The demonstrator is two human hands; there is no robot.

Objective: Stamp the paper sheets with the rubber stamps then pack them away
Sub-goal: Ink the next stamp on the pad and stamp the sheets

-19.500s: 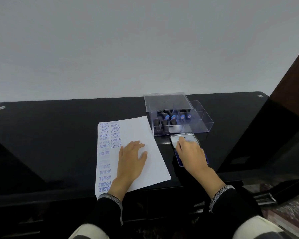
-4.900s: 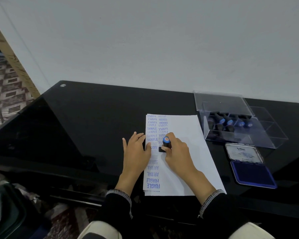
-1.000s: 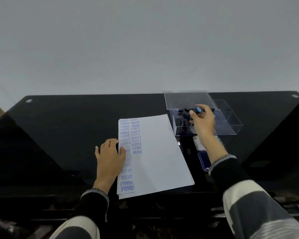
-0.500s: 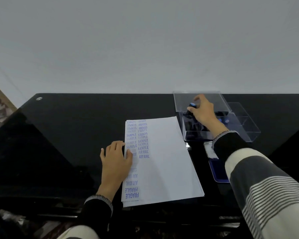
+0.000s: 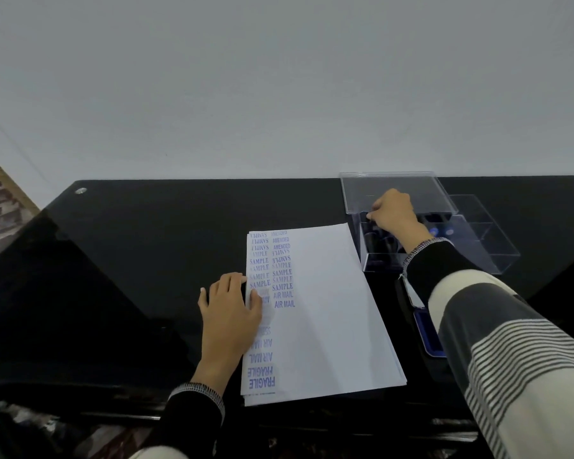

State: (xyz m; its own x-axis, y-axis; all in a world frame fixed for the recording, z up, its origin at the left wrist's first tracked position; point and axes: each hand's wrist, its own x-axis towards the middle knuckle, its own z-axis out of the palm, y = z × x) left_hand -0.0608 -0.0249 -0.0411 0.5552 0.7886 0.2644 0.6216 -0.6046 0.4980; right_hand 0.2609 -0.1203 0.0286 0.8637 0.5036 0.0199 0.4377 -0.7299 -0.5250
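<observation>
Head view: the right hand [image 5: 393,213] is in the clear box [image 5: 478,240] at the right of the frame, fingers curled on a dark stamp [image 5: 365,217]; it should set it upright, while the left hand [image 5: 231,306] lies flat on the paper sheets [image 5: 328,309] at the middle.

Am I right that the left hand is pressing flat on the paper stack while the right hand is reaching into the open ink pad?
Not quite: in the head view the right hand is reaching into the clear stamp box, not the ink pad, which lies nearer under the sleeve. The left hand does rest flat at the paper stack's left edge.
</observation>
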